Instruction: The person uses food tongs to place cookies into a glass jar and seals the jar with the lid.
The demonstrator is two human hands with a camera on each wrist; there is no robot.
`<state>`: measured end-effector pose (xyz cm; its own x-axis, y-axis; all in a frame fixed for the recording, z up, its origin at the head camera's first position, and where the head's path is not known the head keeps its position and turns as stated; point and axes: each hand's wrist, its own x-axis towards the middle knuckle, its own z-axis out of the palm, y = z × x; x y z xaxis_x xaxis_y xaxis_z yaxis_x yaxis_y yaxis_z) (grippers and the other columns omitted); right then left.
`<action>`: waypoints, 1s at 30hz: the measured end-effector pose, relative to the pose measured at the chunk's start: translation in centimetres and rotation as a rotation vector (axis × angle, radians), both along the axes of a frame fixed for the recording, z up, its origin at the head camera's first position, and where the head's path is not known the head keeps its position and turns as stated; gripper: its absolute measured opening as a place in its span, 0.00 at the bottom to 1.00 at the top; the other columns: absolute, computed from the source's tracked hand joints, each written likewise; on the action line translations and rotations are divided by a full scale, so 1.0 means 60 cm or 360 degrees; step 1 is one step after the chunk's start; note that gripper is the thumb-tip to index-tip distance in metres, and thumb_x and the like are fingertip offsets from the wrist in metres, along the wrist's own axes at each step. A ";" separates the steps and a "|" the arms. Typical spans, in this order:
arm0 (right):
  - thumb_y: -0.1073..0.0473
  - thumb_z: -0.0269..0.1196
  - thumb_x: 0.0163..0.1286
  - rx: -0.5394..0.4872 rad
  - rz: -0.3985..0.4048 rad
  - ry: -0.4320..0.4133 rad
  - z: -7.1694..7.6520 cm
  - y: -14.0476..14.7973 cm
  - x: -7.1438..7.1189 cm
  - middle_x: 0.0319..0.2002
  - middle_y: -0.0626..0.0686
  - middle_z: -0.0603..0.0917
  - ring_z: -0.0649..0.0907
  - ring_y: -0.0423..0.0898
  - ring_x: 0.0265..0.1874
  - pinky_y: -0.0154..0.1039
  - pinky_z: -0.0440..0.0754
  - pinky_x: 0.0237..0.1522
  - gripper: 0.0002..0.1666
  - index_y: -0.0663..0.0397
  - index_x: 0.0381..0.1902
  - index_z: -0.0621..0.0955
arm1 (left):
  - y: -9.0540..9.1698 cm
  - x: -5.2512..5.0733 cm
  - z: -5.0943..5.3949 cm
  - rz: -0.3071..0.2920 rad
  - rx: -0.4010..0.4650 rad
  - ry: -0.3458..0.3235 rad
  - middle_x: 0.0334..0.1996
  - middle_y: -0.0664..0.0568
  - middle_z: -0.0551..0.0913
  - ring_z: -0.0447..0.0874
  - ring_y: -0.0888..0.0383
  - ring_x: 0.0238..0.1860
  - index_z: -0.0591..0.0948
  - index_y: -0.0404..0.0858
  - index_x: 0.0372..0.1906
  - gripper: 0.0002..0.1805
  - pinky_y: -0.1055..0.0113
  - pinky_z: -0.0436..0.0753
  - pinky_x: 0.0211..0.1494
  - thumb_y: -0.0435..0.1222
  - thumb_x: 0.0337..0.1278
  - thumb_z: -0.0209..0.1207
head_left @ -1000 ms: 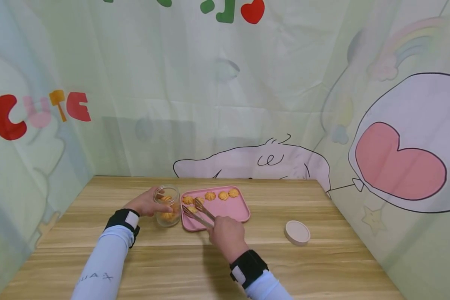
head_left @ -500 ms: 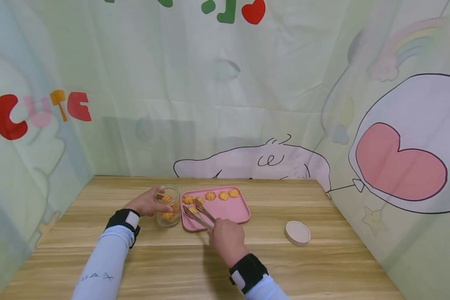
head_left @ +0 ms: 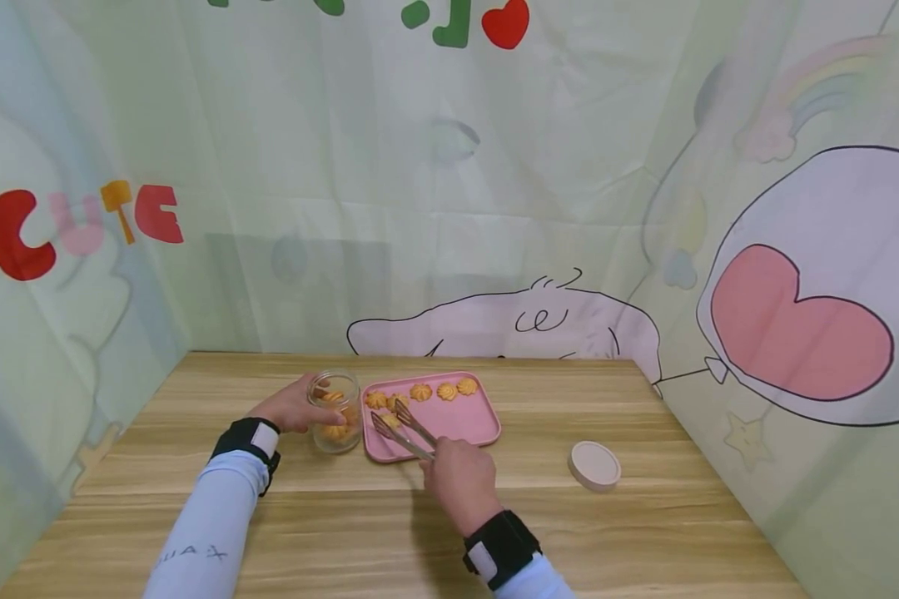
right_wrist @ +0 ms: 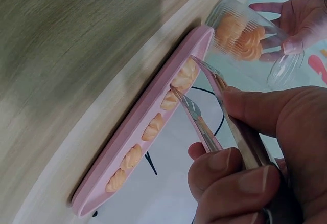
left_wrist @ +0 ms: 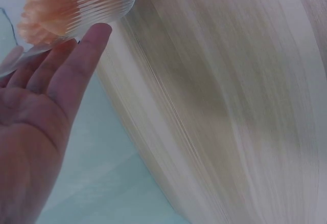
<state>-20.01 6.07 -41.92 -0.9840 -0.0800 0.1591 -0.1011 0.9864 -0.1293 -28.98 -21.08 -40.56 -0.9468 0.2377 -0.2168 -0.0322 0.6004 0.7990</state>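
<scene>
My left hand [head_left: 288, 405] grips a clear glass jar [head_left: 335, 446] standing at the tray's left end, thumb on the near side. Several piped cookies [right_wrist: 237, 37] lie inside it; its mouth is uncovered. My right hand [head_left: 462, 482] holds metal tongs [head_left: 418, 426] over the left part of a pink tray [head_left: 457, 422]. The tongs' tips stand apart, beside a cookie [head_left: 391, 421] in front of the back row; whether they touch it I cannot tell. Several more cookies [head_left: 421, 392] line the tray's far edge. In the left wrist view, fingers [left_wrist: 84, 55] lie along the ribbed jar.
A round pale lid [head_left: 594, 465] lies on the wooden table [head_left: 330, 532], right of the tray. Behind and at both sides hangs a printed cloth backdrop [head_left: 307, 166].
The tongs and my right hand have shifted slightly right and towards me. The front cookie sits a little further right than before. My left hand and the jar have stayed put.
</scene>
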 end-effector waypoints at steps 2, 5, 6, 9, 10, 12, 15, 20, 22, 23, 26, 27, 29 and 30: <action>0.43 0.69 0.62 0.0003 0.0005 0.0007 0.001 0.003 0.000 0.15 0.48 0.71 0.71 0.44 0.14 0.39 0.70 0.16 0.21 0.52 0.25 0.78 | 0.000 0.000 0.000 0.0002 -0.0003 0.0004 0.69 0.28 0.61 0.65 0.32 0.66 0.53 0.28 0.71 0.49 0.43 0.78 0.56 0.42 0.54 0.70; 0.43 0.69 0.63 -0.0012 0.0005 -0.0015 0.003 0.007 0.001 0.15 0.47 0.71 0.71 0.44 0.14 0.38 0.69 0.16 0.20 0.52 0.25 0.79 | 0.001 0.001 -0.001 0.0001 0.0005 0.0000 0.69 0.28 0.61 0.65 0.32 0.66 0.53 0.28 0.71 0.49 0.43 0.78 0.56 0.42 0.55 0.70; 0.43 0.69 0.63 -0.0013 0.0003 -0.0024 0.003 0.009 0.002 0.15 0.47 0.71 0.71 0.44 0.14 0.38 0.68 0.16 0.20 0.52 0.26 0.79 | 0.002 0.002 -0.001 0.0000 0.0007 -0.0002 0.69 0.28 0.61 0.64 0.32 0.66 0.53 0.28 0.71 0.49 0.42 0.78 0.56 0.42 0.55 0.70; 0.43 0.69 0.63 -0.0026 -0.0003 -0.0039 0.005 0.012 0.003 0.15 0.47 0.71 0.71 0.44 0.14 0.38 0.68 0.15 0.20 0.53 0.27 0.80 | 0.002 0.003 -0.001 -0.0008 0.0003 -0.0001 0.69 0.27 0.60 0.64 0.31 0.66 0.52 0.28 0.71 0.50 0.42 0.78 0.56 0.42 0.54 0.70; 0.43 0.69 0.63 -0.0023 -0.0005 -0.0037 0.006 0.013 0.003 0.15 0.47 0.71 0.71 0.44 0.14 0.38 0.68 0.15 0.20 0.53 0.27 0.80 | 0.002 0.003 -0.001 -0.0006 0.0002 -0.0003 0.69 0.27 0.60 0.64 0.31 0.66 0.52 0.28 0.71 0.50 0.42 0.78 0.56 0.42 0.54 0.70; 0.43 0.69 0.63 -0.0015 -0.0004 -0.0027 0.006 0.014 0.004 0.15 0.47 0.71 0.71 0.44 0.14 0.38 0.68 0.15 0.20 0.53 0.26 0.80 | 0.001 0.003 -0.002 -0.0005 -0.0004 -0.0001 0.69 0.28 0.61 0.64 0.32 0.66 0.52 0.28 0.71 0.50 0.42 0.78 0.56 0.42 0.54 0.70; 0.43 0.69 0.63 -0.0025 -0.0003 -0.0028 0.008 0.016 0.004 0.15 0.47 0.71 0.71 0.44 0.14 0.38 0.67 0.15 0.20 0.53 0.26 0.79 | 0.001 0.003 -0.003 -0.0001 -0.0011 0.0000 0.69 0.28 0.61 0.64 0.32 0.66 0.52 0.28 0.71 0.50 0.43 0.78 0.56 0.42 0.54 0.71; 0.43 0.69 0.63 -0.0037 0.0008 -0.0019 0.011 0.023 0.005 0.15 0.47 0.71 0.70 0.44 0.14 0.37 0.66 0.16 0.20 0.52 0.24 0.79 | 0.002 0.005 -0.002 0.0003 -0.0012 -0.0002 0.69 0.28 0.61 0.65 0.32 0.66 0.53 0.28 0.71 0.49 0.43 0.78 0.55 0.42 0.54 0.71; 0.43 0.69 0.63 -0.0039 0.0010 -0.0007 0.012 0.026 0.006 0.14 0.47 0.71 0.70 0.44 0.14 0.37 0.66 0.15 0.20 0.52 0.24 0.79 | 0.002 0.005 -0.001 0.0001 -0.0015 0.0000 0.69 0.28 0.61 0.65 0.32 0.66 0.53 0.28 0.71 0.50 0.43 0.78 0.55 0.42 0.54 0.71; 0.43 0.69 0.63 -0.0043 0.0011 0.0000 0.012 0.027 0.006 0.14 0.47 0.71 0.70 0.44 0.13 0.37 0.66 0.15 0.20 0.52 0.24 0.79 | 0.002 0.005 0.000 -0.0001 -0.0015 0.0000 0.69 0.28 0.61 0.65 0.32 0.66 0.53 0.27 0.71 0.50 0.43 0.78 0.55 0.42 0.54 0.71; 0.43 0.69 0.63 -0.0058 0.0009 0.0015 0.013 0.031 0.006 0.14 0.47 0.70 0.70 0.44 0.13 0.37 0.65 0.15 0.21 0.51 0.24 0.79 | 0.002 0.003 0.000 -0.0002 -0.0012 0.0004 0.69 0.28 0.61 0.65 0.32 0.66 0.53 0.27 0.71 0.50 0.43 0.79 0.55 0.42 0.53 0.71; 0.43 0.69 0.63 -0.0065 0.0005 0.0010 0.013 0.032 0.005 0.14 0.47 0.70 0.70 0.44 0.13 0.37 0.65 0.15 0.21 0.51 0.24 0.78 | 0.001 0.003 -0.001 -0.0004 -0.0011 0.0007 0.69 0.28 0.61 0.65 0.32 0.65 0.53 0.27 0.71 0.50 0.43 0.79 0.55 0.42 0.53 0.71; 0.43 0.69 0.63 -0.0077 -0.0001 0.0007 0.014 0.033 0.004 0.14 0.47 0.70 0.70 0.44 0.13 0.37 0.64 0.16 0.21 0.51 0.24 0.78 | 0.001 0.003 -0.002 -0.0002 -0.0013 0.0011 0.69 0.28 0.61 0.65 0.32 0.66 0.53 0.27 0.71 0.50 0.44 0.79 0.55 0.42 0.53 0.71; 0.43 0.69 0.63 -0.0084 -0.0006 0.0003 0.015 0.034 0.004 0.14 0.47 0.70 0.70 0.44 0.13 0.37 0.64 0.16 0.21 0.51 0.24 0.78 | 0.002 0.003 -0.003 0.0002 -0.0013 0.0012 0.69 0.28 0.61 0.65 0.33 0.66 0.53 0.27 0.71 0.50 0.44 0.79 0.55 0.42 0.53 0.71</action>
